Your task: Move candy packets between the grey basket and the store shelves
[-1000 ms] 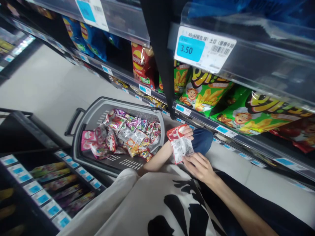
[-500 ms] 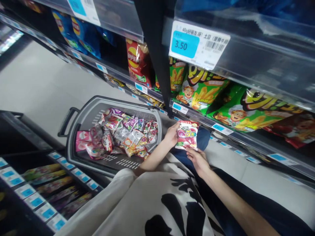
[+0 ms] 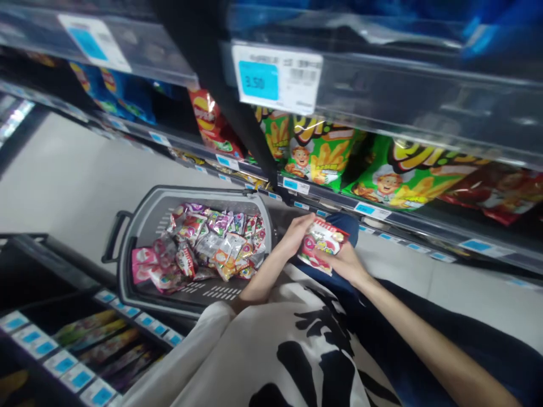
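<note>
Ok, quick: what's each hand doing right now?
Left hand: closed, holding the red-and-white packet by its edge.
Right hand: closed on the same packet, thumb across its front.

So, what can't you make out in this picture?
In the head view:
Red-and-white plastic packet: its back turned away.
Right hand: most fingers hidden by that packet.
Grey plastic basket: shiny multicoloured packets hide whatever lies beneath.
Large white rectangular price tag: small print blurred.
Glossy blue packaging: cut off by top edge.
</note>
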Tool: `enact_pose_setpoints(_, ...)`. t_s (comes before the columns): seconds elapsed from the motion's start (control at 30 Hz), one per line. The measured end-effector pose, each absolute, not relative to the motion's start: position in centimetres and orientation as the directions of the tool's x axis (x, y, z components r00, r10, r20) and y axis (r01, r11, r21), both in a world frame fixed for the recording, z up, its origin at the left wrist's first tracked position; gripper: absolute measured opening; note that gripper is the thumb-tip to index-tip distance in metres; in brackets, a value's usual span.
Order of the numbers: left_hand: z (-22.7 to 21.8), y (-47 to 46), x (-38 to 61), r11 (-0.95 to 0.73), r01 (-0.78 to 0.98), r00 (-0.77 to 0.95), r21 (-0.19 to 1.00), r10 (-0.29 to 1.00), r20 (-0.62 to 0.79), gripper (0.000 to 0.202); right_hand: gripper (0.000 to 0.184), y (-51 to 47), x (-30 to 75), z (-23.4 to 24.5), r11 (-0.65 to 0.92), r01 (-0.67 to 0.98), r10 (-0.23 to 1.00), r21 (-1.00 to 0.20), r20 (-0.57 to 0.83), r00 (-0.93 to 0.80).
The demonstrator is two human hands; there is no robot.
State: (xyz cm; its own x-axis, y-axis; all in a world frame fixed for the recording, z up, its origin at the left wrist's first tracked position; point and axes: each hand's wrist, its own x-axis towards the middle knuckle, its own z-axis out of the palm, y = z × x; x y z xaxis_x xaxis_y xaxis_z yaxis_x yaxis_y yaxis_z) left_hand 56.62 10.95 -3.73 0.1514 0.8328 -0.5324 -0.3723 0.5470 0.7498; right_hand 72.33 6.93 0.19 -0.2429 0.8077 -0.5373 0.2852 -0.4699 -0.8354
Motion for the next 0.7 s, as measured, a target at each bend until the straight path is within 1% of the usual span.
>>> enact_pose_setpoints(0.03,-3.5,11.1,56.3,0.550,-0.281,0.173,0.786,0.835,-0.522,0.057,0.036,7.0,72.4,0.7,-0.340,0.466,0.817,-0.817,-0.502,-0.283)
enact_pose_setpoints(0.07,-3.2,11.4,55.9,0.538,-0.135,0.200,0.832,0.837,-0.508,0.059,0.028,7.0,72.5,1.2,-0.193,0.613,0.813,-0.766,-0.475,-0.337)
enact_pose_setpoints(0.1,-3.0,11.8,55.6,0.489,0.077,0.224,0.869,0.841,-0.493,0.059,0.022,6.8,72.5,1.7,-0.055,0.707,0.799,-0.705,-0.456,-0.393)
enact_pose_setpoints(0.13,-2.8,12.3,55.2,0.389,0.339,0.243,0.857,0.843,-0.479,0.055,0.019,6.6,72.5,2.0,0.063,0.747,0.779,-0.662,-0.435,-0.451)
enact_pose_setpoints(0.17,-2.8,13.1,54.9,0.238,0.603,0.261,0.761,0.843,-0.470,0.049,0.018,6.2,72.5,2.2,0.155,0.750,0.755,-0.643,-0.413,-0.510)
enact_pose_setpoints(0.2,-2.9,14.0,54.7,0.060,0.813,0.281,0.580,0.832,-0.479,0.045,0.020,5.8,72.5,2.3,0.225,0.732,0.724,-0.644,-0.392,-0.568)
enact_pose_setpoints(0.23,-3.2,15.0,54.6,-0.105,0.924,0.294,0.368,0.810,-0.507,0.043,0.024,5.4,72.4,2.3,0.281,0.705,0.688,-0.651,-0.376,-0.621)
enact_pose_setpoints(0.27,-3.8,16.2,54.6,-0.231,0.955,0.295,0.184,0.781,-0.551,0.043,0.027,5.0,72.3,2.3,0.327,0.679,0.651,-0.657,-0.364,-0.666)
enact_pose_setpoints(0.3,-4.5,17.4,54.8,-0.315,0.947,0.283,0.055,0.747,-0.601,0.043,0.027,4.7,72.2,2.3,0.365,0.660,0.617,-0.656,-0.361,-0.699)
enact_pose_setpoints(0.33,-5.3,18.6,54.9,-0.373,0.927,0.269,-0.022,0.706,-0.656,0.043,0.027,4.5,72.1,2.3,0.399,0.644,0.583,-0.653,-0.361,-0.728)
enact_pose_setpoints(0.43,-8.3,22.0,55.4,-0.446,0.885,0.193,-0.132,0.611,-0.768,0.041,0.023,4.5,72.1,3.0,0.457,0.608,0.521,-0.649,-0.358,-0.775)
enact_pose_setpoints(0.53,-10.9,24.4,55.4,-0.470,0.852,0.106,-0.229,0.585,-0.804,0.043,0.021,5.0,72.5,3.5,0.458,0.585,0.503,-0.669,-0.348,-0.791)
enact_pose_setpoints(0.6,-12.1,25.4,55.2,-0.467,0.842,0.063,-0.270,0.581,-0.811,0.042,0.020,5.0,72.7,3.3,0.454,0.562,0.513,-0.691,-0.313,-0.799)
enact_pose_setpoints(0.7,-13.2,26.5,55.0,-0.438,0.843,0.019,-0.312,0.604,-0.796,0.042,0.015,4.7,72.7,2.3,0.448,0.533,0.564,-0.718,-0.235,-0.791)
